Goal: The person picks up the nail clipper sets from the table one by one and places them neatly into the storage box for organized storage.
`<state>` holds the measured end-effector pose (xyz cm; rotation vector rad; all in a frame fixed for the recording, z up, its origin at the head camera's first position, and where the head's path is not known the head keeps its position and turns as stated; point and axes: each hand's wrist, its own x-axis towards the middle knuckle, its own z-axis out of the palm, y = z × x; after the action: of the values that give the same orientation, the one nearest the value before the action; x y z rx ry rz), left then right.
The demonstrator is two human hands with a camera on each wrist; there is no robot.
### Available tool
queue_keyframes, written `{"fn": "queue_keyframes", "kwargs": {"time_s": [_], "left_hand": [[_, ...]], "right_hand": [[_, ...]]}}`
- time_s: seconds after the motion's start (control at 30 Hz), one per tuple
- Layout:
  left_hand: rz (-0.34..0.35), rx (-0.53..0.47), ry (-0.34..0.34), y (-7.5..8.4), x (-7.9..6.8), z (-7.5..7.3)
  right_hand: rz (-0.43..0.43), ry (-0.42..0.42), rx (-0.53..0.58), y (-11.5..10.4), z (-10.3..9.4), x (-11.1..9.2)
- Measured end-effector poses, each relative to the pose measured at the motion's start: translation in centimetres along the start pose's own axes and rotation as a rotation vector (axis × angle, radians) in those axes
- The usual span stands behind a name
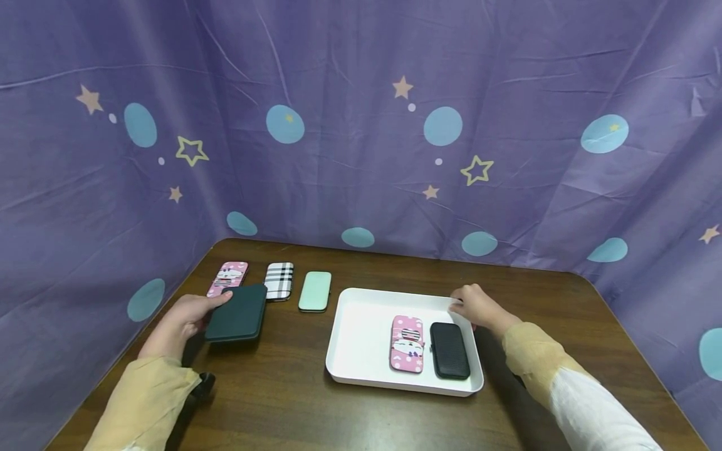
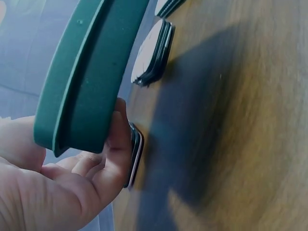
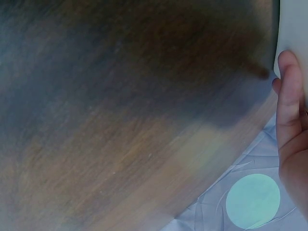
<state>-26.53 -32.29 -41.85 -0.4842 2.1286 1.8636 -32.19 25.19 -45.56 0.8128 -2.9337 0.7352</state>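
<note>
Held in my left hand (image 1: 186, 316) is a flat, dark green square box (image 1: 239, 313), tilted above the table at the left. The thumb lies on its top and the fingers are underneath, as the left wrist view shows. My right hand (image 1: 484, 310) grips the back right corner of a white tray (image 1: 361, 338), with fingers at the outer wall. Inside the tray lie a pink cat-patterned case (image 1: 407, 344) and, to its right, a black ribbed case (image 1: 449, 351). Another pink cat case (image 1: 232, 273) is partly hidden behind the green box.
A plaid case (image 1: 279, 280) and a mint green case (image 1: 315, 291) lie in a row left of the tray on the brown wooden table (image 1: 282, 388). A purple curtain (image 1: 361, 175) with stars and blue ovals hangs behind and around the table.
</note>
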Motion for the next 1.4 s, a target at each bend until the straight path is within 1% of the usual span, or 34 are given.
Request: {"fn": "queue_keyframes", "kwargs": {"time_s": [0.13,0.23,0.3,0.47,0.63,0.8,1.03,1.27,1.4], "left_hand": [[0.004,0.009,-0.003,0.3,0.0,0.5],[-0.001,0.031,0.026,0.7,0.0,1.0],[-0.006,0.028,0.038,1.0,0.0,1.3],[0.001,-0.019,0.015,1.8,0.0,2.0],[0.016,-0.004,0.018,2.5,-0.2,2.7],[0.033,-0.029,-0.017,3.0,-0.4,3.5],[0.047,-0.044,-0.040,3.5,-0.8,4.8],[0.079,-0.136,-0.130,4.0,-1.2,6.1],[0.104,-0.136,-0.162,4.2,-1.4,6.7]], "right_hand": [[0.000,0.002,0.000,0.0,0.0,0.0],[0.003,0.004,-0.003,0.1,0.0,0.1],[0.008,0.003,-0.008,0.2,0.1,0.1],[0.024,0.000,-0.019,0.1,0.1,0.1],[0.029,-0.009,-0.007,0.0,0.1,0.1],[0.027,-0.014,-0.002,-0.1,0.0,0.0],[0.013,-0.005,-0.012,-0.3,0.0,0.0],[0.003,0.007,-0.038,-0.3,0.0,-0.1],[-0.003,0.013,-0.040,-0.4,-0.1,-0.1]]}}
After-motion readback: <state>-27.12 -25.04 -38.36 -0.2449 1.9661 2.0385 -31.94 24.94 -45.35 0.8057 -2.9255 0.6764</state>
